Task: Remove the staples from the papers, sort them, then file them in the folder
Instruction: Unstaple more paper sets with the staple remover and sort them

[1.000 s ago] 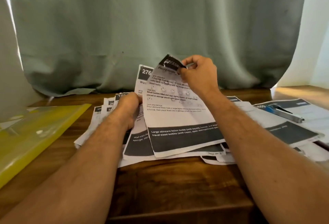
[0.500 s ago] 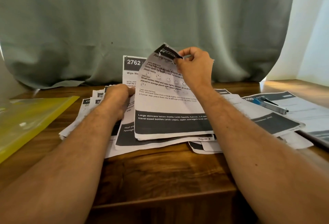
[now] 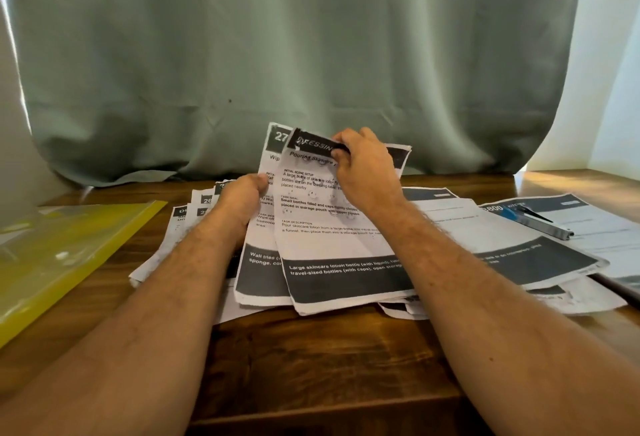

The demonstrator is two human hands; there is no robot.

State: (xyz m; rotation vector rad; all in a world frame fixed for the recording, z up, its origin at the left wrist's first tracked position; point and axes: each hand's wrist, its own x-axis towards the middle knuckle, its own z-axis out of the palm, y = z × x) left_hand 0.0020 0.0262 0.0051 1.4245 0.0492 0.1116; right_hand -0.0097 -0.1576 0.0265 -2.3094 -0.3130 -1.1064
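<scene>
Fingers of right hand (image 3: 363, 165) pinch top sheet (image 3: 332, 227) corner; left hand (image 3: 242, 203) grips stack (image 3: 263, 272) edge.

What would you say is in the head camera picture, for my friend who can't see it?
A person's right hand pinches the folded top corner of a black-and-white printed paper sheet, while the left hand grips the left edge of the lifted sheets. More printed papers spread over the brown wooden table, with a yellow plastic folder at left.

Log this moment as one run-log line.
stage: staple removal | right hand: pinches top sheet at top edge | left hand: holds paper stack | yellow folder: lying left
</scene>
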